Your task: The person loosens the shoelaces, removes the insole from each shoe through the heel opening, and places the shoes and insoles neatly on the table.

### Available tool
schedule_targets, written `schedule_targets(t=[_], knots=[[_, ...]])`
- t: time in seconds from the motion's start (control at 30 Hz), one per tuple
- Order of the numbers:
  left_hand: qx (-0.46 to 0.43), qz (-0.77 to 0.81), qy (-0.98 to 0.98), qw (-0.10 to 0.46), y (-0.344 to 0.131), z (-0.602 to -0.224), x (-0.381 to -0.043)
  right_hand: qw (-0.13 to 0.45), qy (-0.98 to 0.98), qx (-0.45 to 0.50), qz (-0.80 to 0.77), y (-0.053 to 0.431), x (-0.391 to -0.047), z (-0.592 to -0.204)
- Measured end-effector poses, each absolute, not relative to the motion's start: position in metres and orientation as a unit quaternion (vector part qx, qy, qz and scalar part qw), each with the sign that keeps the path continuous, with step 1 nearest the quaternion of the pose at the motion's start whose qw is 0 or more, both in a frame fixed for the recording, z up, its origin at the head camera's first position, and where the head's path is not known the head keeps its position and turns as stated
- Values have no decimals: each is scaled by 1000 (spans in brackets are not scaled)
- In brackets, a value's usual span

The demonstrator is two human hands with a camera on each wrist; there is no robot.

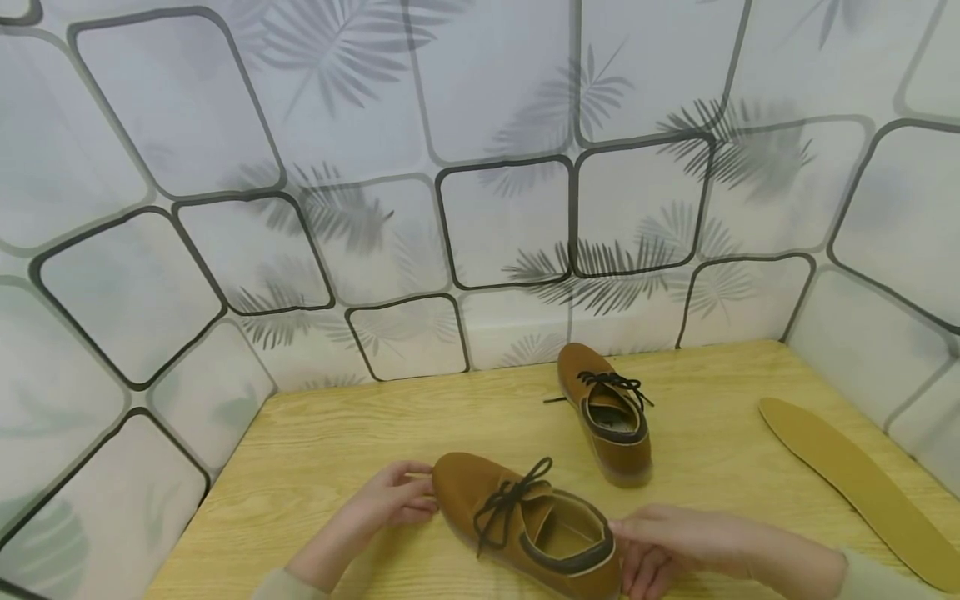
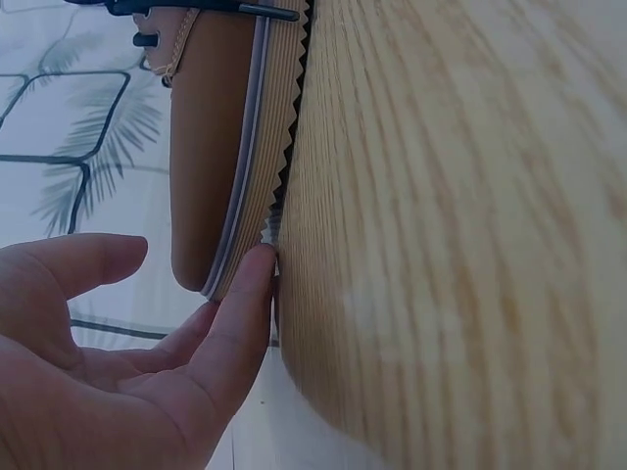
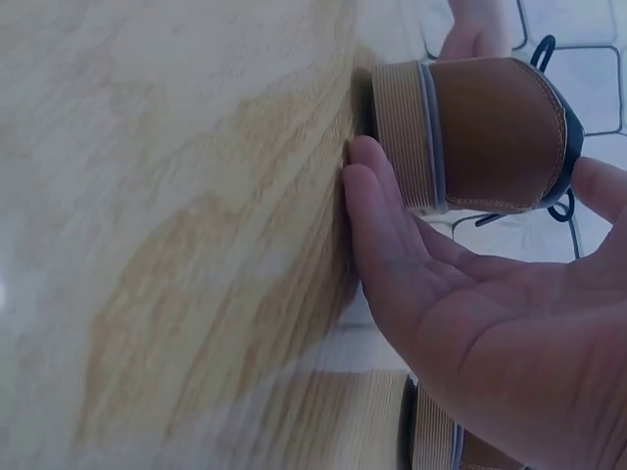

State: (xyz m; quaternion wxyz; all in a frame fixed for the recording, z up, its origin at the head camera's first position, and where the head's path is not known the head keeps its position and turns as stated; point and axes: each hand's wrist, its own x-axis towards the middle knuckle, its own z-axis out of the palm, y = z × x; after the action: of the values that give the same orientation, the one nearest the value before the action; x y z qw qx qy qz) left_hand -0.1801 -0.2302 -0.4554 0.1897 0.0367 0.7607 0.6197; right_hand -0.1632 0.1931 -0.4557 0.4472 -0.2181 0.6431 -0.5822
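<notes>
A brown lace-up shoe (image 1: 480, 487) with black laces and a dark collar stands on the wooden table, toe to the left, tan inside. At its toe is my left hand (image 1: 401, 496); in the left wrist view the fingertips (image 2: 257, 269) meet the sole edge, the thumb apart from the upper. My right hand (image 1: 675, 542) holds the heel, its thumb at the collar and its fingers low by the ridged sole (image 3: 402, 137). Behind stands a matching shoe (image 1: 617, 454), toe away from me, one lace end trailing on the table.
A flat tan insole (image 1: 847, 475) lies along the table's right side. The light wood table (image 1: 337, 425) ends against walls (image 1: 510, 221) covered with a leaf and rounded-square pattern, at the back and both sides.
</notes>
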Motion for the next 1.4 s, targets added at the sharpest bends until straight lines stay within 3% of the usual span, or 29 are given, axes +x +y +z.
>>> schedule_targets(t=[0.6,0.83,1.1,1.4], knots=[[-3,589,795,144,-222,-457,-176,426,664,-138,-599,182,-154,-458],[9,585,799,143,-222,-455,-171,363,697,-106,-609,185,-156,-461],[8,548,826,132,-222,-456,-165,359,702,-131,-601,190,-168,-458],[19,550,824,132,-227,-457,-155,324,733,-88,-592,187,-176,-452]])
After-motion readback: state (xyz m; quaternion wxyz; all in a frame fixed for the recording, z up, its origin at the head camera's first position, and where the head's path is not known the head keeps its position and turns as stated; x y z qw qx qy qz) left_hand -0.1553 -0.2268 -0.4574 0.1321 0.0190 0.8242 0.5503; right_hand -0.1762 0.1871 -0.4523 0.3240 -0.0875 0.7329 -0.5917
